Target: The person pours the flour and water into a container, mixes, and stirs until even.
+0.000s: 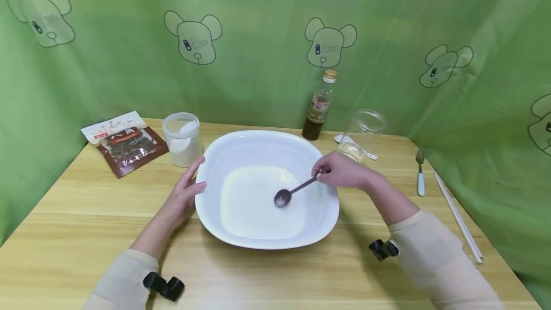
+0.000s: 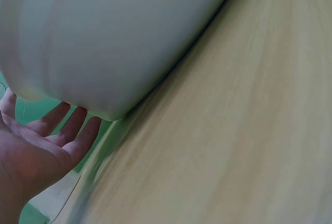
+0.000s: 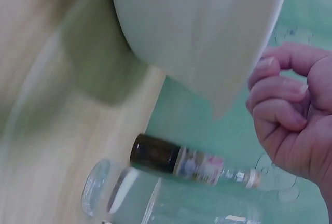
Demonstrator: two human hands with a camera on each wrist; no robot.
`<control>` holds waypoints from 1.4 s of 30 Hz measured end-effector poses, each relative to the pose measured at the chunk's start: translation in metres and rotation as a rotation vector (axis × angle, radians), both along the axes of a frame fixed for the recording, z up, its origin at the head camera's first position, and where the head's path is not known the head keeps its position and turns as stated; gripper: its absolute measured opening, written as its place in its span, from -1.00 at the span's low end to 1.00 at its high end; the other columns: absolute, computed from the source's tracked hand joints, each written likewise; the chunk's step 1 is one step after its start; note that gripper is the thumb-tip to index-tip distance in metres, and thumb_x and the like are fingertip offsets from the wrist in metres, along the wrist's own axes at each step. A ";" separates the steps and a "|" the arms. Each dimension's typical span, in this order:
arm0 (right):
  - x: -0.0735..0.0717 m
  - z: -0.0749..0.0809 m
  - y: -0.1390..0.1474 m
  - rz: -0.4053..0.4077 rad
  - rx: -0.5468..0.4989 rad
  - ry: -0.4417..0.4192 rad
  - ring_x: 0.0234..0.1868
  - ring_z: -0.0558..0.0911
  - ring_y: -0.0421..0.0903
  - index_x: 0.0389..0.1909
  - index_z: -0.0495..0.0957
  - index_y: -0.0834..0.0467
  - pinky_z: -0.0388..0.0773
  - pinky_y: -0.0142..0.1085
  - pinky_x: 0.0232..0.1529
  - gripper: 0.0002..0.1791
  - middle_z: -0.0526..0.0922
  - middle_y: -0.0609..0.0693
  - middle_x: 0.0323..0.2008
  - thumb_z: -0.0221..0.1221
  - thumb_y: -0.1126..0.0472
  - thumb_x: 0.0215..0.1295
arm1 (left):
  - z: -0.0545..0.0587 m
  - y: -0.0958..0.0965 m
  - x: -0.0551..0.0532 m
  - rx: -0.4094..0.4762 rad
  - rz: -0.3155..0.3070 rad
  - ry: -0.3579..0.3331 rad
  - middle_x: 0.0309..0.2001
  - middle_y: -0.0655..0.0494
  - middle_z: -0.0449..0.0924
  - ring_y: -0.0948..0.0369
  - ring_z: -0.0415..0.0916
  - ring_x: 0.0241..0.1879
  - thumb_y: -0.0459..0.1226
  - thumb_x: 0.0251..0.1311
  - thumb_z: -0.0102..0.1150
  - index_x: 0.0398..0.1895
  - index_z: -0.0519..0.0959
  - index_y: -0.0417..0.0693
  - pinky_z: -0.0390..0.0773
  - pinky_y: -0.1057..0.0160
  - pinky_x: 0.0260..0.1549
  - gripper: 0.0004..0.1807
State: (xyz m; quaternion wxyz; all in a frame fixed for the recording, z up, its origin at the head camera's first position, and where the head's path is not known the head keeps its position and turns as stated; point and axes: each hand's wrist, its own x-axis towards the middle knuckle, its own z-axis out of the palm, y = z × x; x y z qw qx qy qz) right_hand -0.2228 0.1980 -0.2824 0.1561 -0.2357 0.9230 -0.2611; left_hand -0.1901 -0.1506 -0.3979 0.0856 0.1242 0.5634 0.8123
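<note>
A large white basin (image 1: 267, 142) stands on the wooden table, with pale liquid or a white bottom showing inside. My left hand (image 1: 182, 197) rests against its left side, fingers fairly straight and touching the outer wall, as the left wrist view also shows (image 2: 46, 151). Over the basin's right rim, my right hand (image 1: 340, 170) pinches the handle of a dark measuring spoon (image 1: 282, 198). The spoon's bowl is over the basin's middle and holds a little white stuff. In the right wrist view the fingers of the right hand (image 3: 290, 99) are curled, and the spoon is hidden behind the basin wall.
Behind the basin stand a jar of white powder (image 1: 185, 145), a bottle of dark liquid (image 1: 318, 109) and a clear glass jar (image 1: 368, 126) by a white spoon (image 1: 371, 155). A brown-and-white packet (image 1: 129, 142) lies left; a fork (image 1: 420, 176) and white sticks (image 1: 458, 219) lie right.
</note>
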 end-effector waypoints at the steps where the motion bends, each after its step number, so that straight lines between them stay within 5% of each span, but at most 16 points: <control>1: -0.003 0.000 0.001 -0.045 -0.003 0.014 -0.66 0.31 -0.18 -0.40 0.56 0.29 0.27 -0.41 -0.67 -0.84 0.45 -0.02 -0.67 0.03 0.43 -0.01 | 0.000 0.000 0.000 -0.002 -0.001 -0.001 0.19 -0.29 0.00 0.03 0.29 -0.01 -0.39 0.06 -0.12 0.32 -0.07 0.02 0.44 0.17 -0.15 -0.29; 6: -0.020 -0.011 -0.008 -0.225 -0.073 0.021 -0.64 0.34 -0.16 -0.33 0.54 0.33 0.28 -0.40 -0.66 -0.80 0.48 0.04 -0.65 0.03 0.39 0.02 | 0.001 0.001 -0.001 -0.006 -0.009 -0.005 0.19 -0.28 -0.01 -0.03 0.26 0.01 -0.40 0.07 -0.14 0.32 -0.08 0.02 0.43 0.13 -0.14 -0.29; 11: -0.033 -0.029 -0.040 -0.255 -0.190 -0.014 -0.57 0.43 -0.10 -0.29 0.54 0.32 0.38 -0.40 -0.58 -0.80 0.52 0.09 -0.60 0.05 0.38 0.04 | 0.001 0.001 0.001 0.028 -0.011 0.001 0.18 -0.32 -0.02 0.04 0.33 -0.04 -0.42 0.07 -0.14 0.32 -0.10 -0.01 0.44 0.13 -0.15 -0.29; 18: -0.014 -0.033 -0.067 -0.101 -0.218 -0.181 -0.66 0.37 -0.15 -0.34 0.57 0.27 0.26 -0.45 -0.68 -0.82 0.47 0.04 -0.69 0.07 0.41 0.01 | 0.001 0.001 0.003 0.060 -0.014 -0.001 0.18 -0.35 -0.03 0.08 0.35 -0.06 -0.44 0.07 -0.16 0.32 -0.09 -0.03 0.44 0.15 -0.14 -0.30; 22: 0.005 -0.018 -0.050 0.067 -0.124 -0.226 -0.69 0.30 -0.20 -0.40 0.58 0.22 0.24 -0.45 -0.68 -0.85 0.43 -0.02 -0.72 0.07 0.41 -0.01 | 0.001 0.000 0.002 0.047 -0.005 -0.001 0.16 -0.36 -0.01 0.09 0.37 -0.08 -0.43 0.08 -0.15 0.32 -0.09 -0.03 0.46 0.18 -0.17 -0.30; 26: 0.013 -0.001 -0.020 0.117 -0.026 -0.200 -0.64 0.32 -0.18 -0.46 0.57 0.20 0.28 -0.44 -0.66 -0.85 0.43 -0.03 -0.68 0.07 0.42 -0.05 | 0.002 0.000 0.001 0.043 -0.007 -0.003 0.15 -0.37 0.00 0.11 0.38 -0.10 -0.42 0.07 -0.14 0.32 -0.08 -0.02 0.47 0.19 -0.18 -0.29; 33: -0.001 0.015 0.011 -0.047 0.083 -0.009 -0.67 0.31 -0.17 -0.49 0.57 0.26 0.29 -0.40 -0.66 -0.82 0.45 -0.02 -0.68 0.03 0.46 -0.11 | 0.001 0.000 0.001 0.035 -0.005 -0.003 0.16 -0.36 0.01 0.04 0.35 -0.06 -0.41 0.07 -0.14 0.32 -0.09 -0.01 0.46 0.15 -0.17 -0.29; 37: -0.016 0.005 0.003 -0.169 0.047 0.063 -0.65 0.35 -0.15 -0.43 0.56 0.31 0.30 -0.38 -0.65 -0.81 0.48 0.03 -0.65 0.02 0.43 -0.09 | 0.001 0.001 0.000 0.034 -0.012 0.002 0.16 -0.36 0.00 0.01 0.34 -0.06 -0.42 0.07 -0.13 0.32 -0.10 -0.02 0.46 0.13 -0.18 -0.29; 42: -0.028 -0.018 -0.033 -0.232 -0.096 0.032 -0.60 0.41 -0.14 -0.32 0.54 0.33 0.36 -0.39 -0.61 -0.79 0.54 0.15 -0.53 0.04 0.40 -0.03 | 0.002 0.001 0.001 0.036 -0.007 -0.002 0.14 -0.37 0.02 0.07 0.39 -0.11 -0.41 0.05 -0.12 0.32 -0.10 -0.02 0.48 0.15 -0.21 -0.28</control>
